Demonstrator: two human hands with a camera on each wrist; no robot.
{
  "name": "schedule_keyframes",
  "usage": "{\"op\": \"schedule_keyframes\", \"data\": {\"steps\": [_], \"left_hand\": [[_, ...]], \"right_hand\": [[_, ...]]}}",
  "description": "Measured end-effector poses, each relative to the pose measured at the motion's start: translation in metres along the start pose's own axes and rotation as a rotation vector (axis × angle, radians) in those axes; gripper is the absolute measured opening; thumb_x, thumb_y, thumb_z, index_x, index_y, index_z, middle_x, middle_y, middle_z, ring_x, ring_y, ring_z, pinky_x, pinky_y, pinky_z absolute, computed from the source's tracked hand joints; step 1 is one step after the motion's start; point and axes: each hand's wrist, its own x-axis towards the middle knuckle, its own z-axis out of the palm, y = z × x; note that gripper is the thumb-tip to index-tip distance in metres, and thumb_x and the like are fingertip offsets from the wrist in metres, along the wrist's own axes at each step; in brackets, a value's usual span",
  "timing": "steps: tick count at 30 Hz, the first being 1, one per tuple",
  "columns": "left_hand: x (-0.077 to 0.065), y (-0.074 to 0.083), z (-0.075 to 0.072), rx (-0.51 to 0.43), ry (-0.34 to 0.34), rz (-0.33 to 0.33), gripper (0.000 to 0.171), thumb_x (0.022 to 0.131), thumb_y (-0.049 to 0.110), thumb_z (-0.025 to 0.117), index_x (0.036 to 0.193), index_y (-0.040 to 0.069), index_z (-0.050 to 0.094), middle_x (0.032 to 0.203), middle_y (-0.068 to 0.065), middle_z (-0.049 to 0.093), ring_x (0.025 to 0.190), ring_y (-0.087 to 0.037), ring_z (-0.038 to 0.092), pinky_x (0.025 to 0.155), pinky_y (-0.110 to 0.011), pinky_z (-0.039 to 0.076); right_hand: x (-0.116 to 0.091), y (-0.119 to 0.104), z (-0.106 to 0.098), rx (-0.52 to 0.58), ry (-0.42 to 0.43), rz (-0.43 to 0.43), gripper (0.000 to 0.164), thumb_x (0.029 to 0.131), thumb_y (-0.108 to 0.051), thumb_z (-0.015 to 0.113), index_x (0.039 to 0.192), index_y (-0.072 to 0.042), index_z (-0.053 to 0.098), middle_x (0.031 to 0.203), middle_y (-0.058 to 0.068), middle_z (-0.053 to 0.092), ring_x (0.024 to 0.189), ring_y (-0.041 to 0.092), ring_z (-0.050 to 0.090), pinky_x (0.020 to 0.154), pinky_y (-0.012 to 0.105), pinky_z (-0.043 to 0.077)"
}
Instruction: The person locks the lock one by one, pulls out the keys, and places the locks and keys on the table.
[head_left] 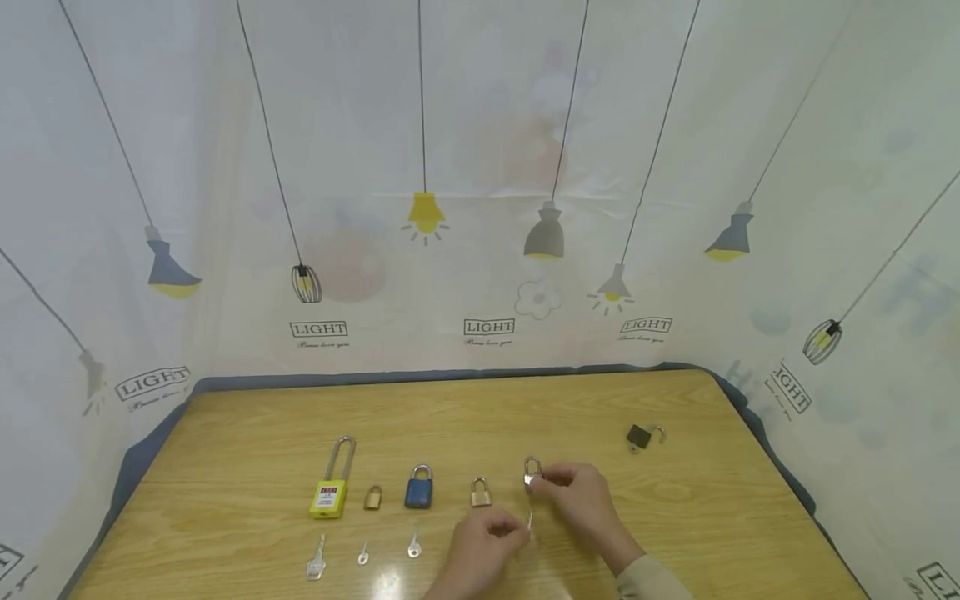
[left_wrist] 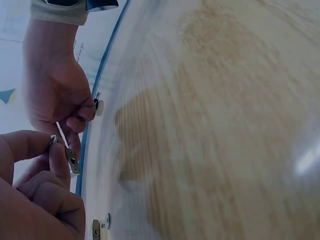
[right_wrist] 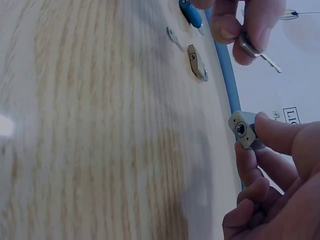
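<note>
My left hand (head_left: 483,542) pinches a small silver key (right_wrist: 270,61) by its head between thumb and fingers, the blade pointing out. In my right hand (head_left: 588,504) is a small silver padlock (head_left: 531,481), gripped at its sides between thumb and fingers. The shackle points away from me, and in the right wrist view the round keyhole (right_wrist: 241,129) on the bottom face is exposed. Key and padlock are apart, with a short gap between them. Close beyond the left hand, a brass padlock (head_left: 481,493) rests on the wooden table (head_left: 225,467).
Left of the hands lie a blue padlock (head_left: 419,489), a smaller brass padlock (head_left: 372,498) and a yellow long-shackle padlock (head_left: 328,498). Nearer me are several loose keys (head_left: 317,560). A black padlock (head_left: 638,437) with its shackle swung out lies at the back right. Printed fabric (head_left: 420,292) surrounds the table.
</note>
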Motion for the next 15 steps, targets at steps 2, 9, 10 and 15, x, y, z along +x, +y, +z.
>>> {"op": "schedule_keyframes", "data": {"steps": [2, 9, 10, 15], "left_hand": [[-0.0011, -0.0027, 0.0017, 0.002, 0.006, 0.001, 0.012, 0.082, 0.027, 0.071, 0.086, 0.016, 0.073, 0.084, 0.007, 0.067, 0.079, -0.011, 0.055, 0.068, -0.032, 0.044], [-0.0040, -0.0049, 0.0048, 0.008, 0.004, -0.022, 0.012, 0.082, 0.028, 0.072, 0.085, 0.017, 0.073, 0.084, 0.007, 0.065, 0.078, -0.010, 0.054, 0.067, -0.031, 0.044], [-0.0043, -0.0045, 0.0047, 0.006, 0.005, -0.024, 0.011, 0.082, 0.028, 0.072, 0.085, 0.017, 0.073, 0.084, 0.007, 0.065, 0.078, -0.009, 0.054, 0.066, -0.031, 0.044], [-0.0057, -0.0024, 0.0034, 0.013, 0.017, -0.021, 0.010, 0.081, 0.026, 0.073, 0.083, 0.017, 0.073, 0.083, 0.007, 0.065, 0.076, -0.009, 0.054, 0.065, -0.030, 0.044]], "right_hand": [[0.0009, 0.0025, 0.0005, -0.060, 0.009, -0.002, 0.032, 0.079, -0.035, 0.076, 0.098, -0.010, 0.072, 0.105, 0.009, 0.071, 0.110, 0.032, 0.058, 0.096, 0.055, 0.042], [0.0047, 0.0047, 0.0035, -0.189, 0.024, -0.008, 0.022, 0.077, -0.032, 0.077, 0.087, -0.012, 0.073, 0.093, 0.005, 0.072, 0.088, 0.021, 0.061, 0.080, 0.045, 0.049], [0.0051, 0.0042, 0.0039, -0.199, 0.020, -0.003, 0.022, 0.077, -0.032, 0.078, 0.085, -0.013, 0.072, 0.092, 0.003, 0.071, 0.085, 0.018, 0.060, 0.077, 0.042, 0.049], [0.0063, 0.0011, 0.0048, -0.226, 0.005, 0.000, 0.022, 0.077, -0.034, 0.077, 0.081, -0.013, 0.072, 0.087, 0.001, 0.070, 0.075, 0.013, 0.057, 0.066, 0.033, 0.046]]}}
